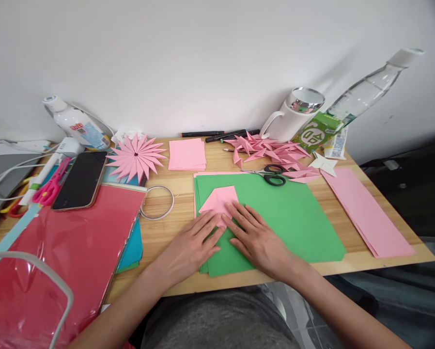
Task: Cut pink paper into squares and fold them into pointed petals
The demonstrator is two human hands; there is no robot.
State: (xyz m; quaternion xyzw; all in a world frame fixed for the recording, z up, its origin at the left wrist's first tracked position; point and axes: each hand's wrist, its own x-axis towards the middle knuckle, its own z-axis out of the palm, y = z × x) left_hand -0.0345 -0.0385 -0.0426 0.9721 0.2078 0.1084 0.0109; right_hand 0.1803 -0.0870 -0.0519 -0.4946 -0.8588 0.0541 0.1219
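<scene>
A folded pink paper (220,198) with a pointed top lies on a stack of green sheets (293,218) in the middle of the wooden desk (174,232). My left hand (192,245) lies flat with its fingers stretched out, fingertips pressing the paper's lower left edge. My right hand (254,235) also lies flat and open, its fingertips on the paper's lower right edge. The two hands meet at the paper's bottom, hiding that part.
Black-handled scissors (271,175), a pile of folded pink pieces (271,152), a pink square stack (187,154), a pink paper rosette (135,157), pink strips (366,213), a phone (81,180), red sheets (65,252), a white mug (293,116), bottles and pens lie around.
</scene>
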